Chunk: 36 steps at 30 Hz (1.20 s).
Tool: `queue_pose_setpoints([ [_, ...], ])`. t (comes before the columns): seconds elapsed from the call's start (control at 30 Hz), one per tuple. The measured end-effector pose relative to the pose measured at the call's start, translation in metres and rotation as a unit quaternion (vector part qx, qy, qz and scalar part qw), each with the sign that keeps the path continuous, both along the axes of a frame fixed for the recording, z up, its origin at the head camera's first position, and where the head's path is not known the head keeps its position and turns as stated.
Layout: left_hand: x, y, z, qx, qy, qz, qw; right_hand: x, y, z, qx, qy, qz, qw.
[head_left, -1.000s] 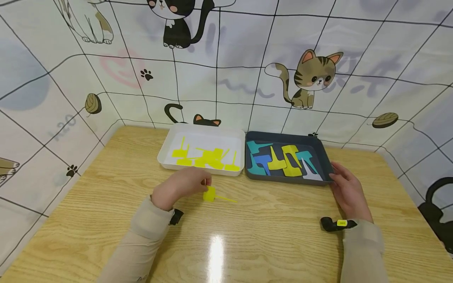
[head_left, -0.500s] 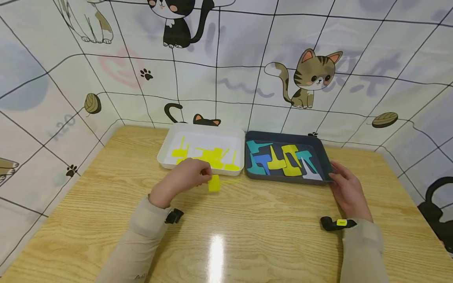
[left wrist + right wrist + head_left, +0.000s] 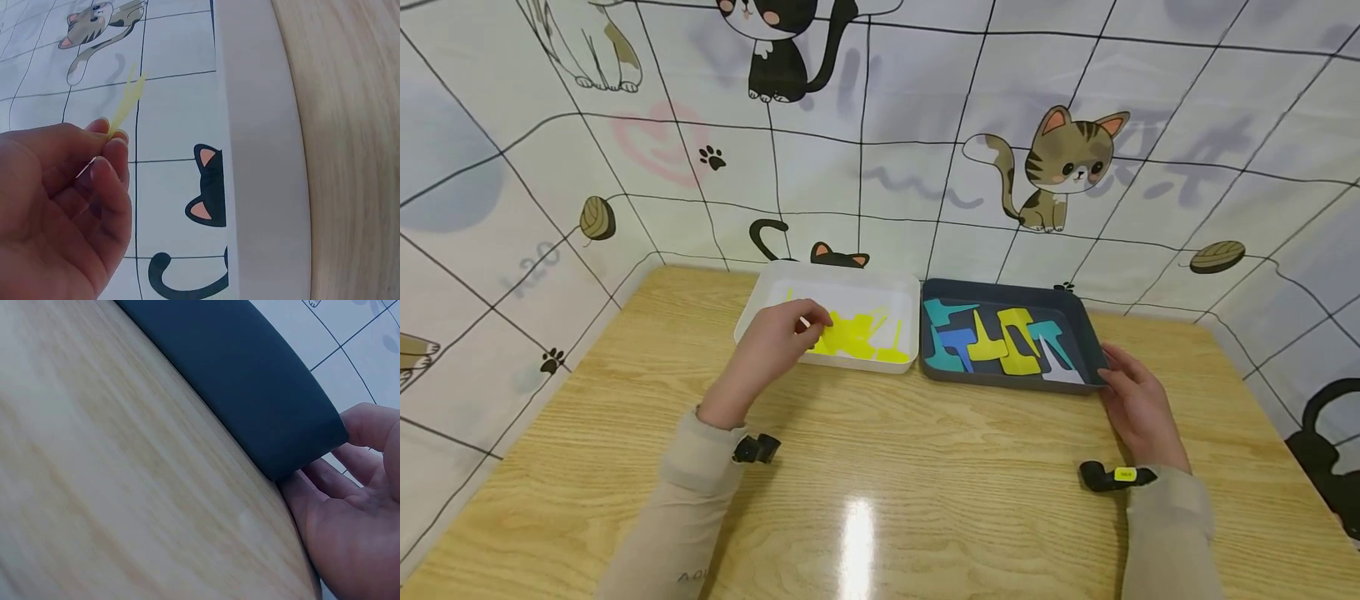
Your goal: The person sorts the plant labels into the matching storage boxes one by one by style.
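Note:
In the left wrist view my left hand (image 3: 767,350) pinches a yellow T-shaped plant label (image 3: 129,100) between thumb and fingertips. The hand is over the left part of a white tray (image 3: 895,365), where several yellow plant labels (image 3: 850,335) lie in a heap, partly hidden by it. At the right front corner of a dark grey tray (image 3: 992,380), my right hand (image 3: 1144,412) holds the wall, thumb at the rim and other fingers along the outside. Inside that tray lie plant labels in mixed colours: yellow (image 3: 988,343), teal (image 3: 945,360), blue (image 3: 957,337) and white (image 3: 1057,363).
Both trays stand side by side at the back of a wooden table (image 3: 940,475), close to a cloth backdrop (image 3: 902,100) printed with cats and grid lines. Bright light reflects off the table's front middle. A small black camera sits on each wrist.
My left hand has lifted a yellow plant label from the table in front of the white tray and carried it up and back over that tray. The right hand stays at the dark tray.

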State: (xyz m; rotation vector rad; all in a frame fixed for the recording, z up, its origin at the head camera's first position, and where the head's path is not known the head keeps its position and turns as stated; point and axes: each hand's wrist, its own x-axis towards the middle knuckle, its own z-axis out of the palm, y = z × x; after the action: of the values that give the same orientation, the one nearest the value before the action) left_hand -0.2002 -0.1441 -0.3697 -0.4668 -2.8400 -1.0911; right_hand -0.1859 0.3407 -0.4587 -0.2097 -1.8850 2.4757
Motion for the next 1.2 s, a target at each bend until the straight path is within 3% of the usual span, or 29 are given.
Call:
queue_pose_setpoints([
  [0.23, -0.005, -0.009, 0.001, 0.017, 0.031, 0.032, 0.9988, 0.004, 0.003, -0.001, -0.014, 0.0, -0.002, 0.9999],
  [0.43, -0.009, -0.011, -0.002, 0.022, 0.004, 0.053, 0.9983, 0.001, 0.004, -0.002, -0.012, -0.002, -0.002, 0.9999],
  [0.63, -0.015, -0.015, -0.012, -0.005, -0.028, 0.063, 0.9976, -0.002, 0.002, 0.001, 0.006, -0.011, -0.001, 0.9999],
  [0.87, -0.027, -0.018, -0.033, -0.078, -0.006, 0.069, 0.9945, -0.003, 0.001, 0.002, -0.008, -0.006, 0.006, 0.9999],
  [0.97, -0.03, -0.021, -0.039, -0.093, -0.011, 0.066, 0.9934, -0.004, 0.002, 0.003, -0.019, -0.003, 0.008, 0.9998],
  [1.2, -0.032, -0.021, -0.039, -0.092, -0.076, 0.029, 0.9924, -0.006, 0.003, 0.005, -0.019, -0.007, 0.008, 0.9998],
])
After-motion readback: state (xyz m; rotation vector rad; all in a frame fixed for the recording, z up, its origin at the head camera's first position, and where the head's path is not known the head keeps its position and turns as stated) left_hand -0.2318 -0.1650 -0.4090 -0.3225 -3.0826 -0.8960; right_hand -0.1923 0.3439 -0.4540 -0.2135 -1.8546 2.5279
